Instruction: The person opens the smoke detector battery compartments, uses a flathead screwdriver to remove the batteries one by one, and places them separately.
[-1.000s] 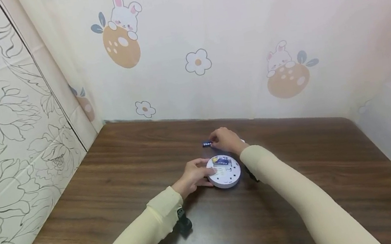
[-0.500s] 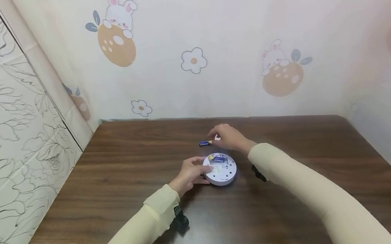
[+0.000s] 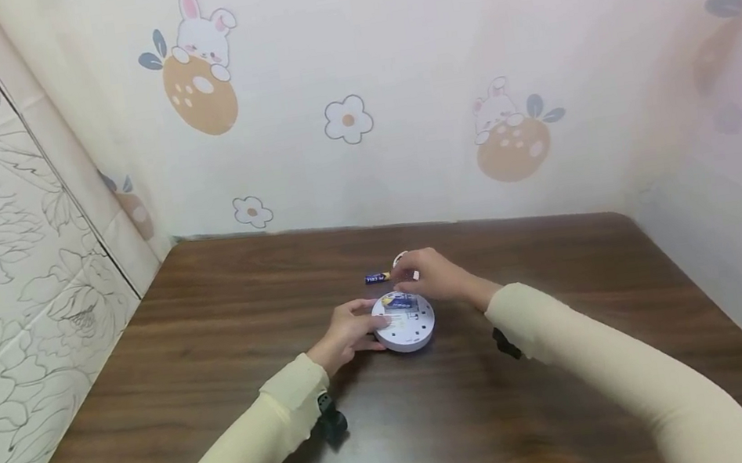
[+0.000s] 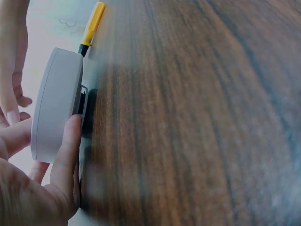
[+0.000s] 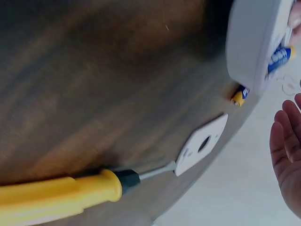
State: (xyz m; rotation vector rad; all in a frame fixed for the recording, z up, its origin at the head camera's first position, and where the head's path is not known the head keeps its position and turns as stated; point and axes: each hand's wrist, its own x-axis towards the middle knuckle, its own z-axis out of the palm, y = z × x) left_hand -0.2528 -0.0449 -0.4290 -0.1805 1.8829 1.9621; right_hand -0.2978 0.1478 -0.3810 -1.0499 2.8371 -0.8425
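At the middle of the brown counter [image 3: 221, 379], the left hand [image 3: 346, 336] holds a round white device [image 3: 404, 322] by its near-left rim; its grip is curled on that rim, thumb along the edge in the left wrist view, fingers behind. The device lies flat with its back up, and a blue battery [image 3: 401, 302] sits in the open compartment at its far side.

Just beyond the device, the right hand [image 3: 430, 277] hovers over the far rim. Its fingers are bent above the compartment, and something small and white shows at their tips, but whether the grip is pinched on it cannot be told. In the right wrist view the palm looks loosely spread, with nothing seen in it.

Left of the right hand, a second battery [image 3: 377, 278], blue with a yellow end, lies on the counter, close to the fingertips but apart from them.

Right of that hand, seen only by the wrist camera, a flat white cover [image 5: 201, 144] with a hole lies on the counter, and the metal tip of a yellow-handled screwdriver [image 5: 61, 190] touches its edge.
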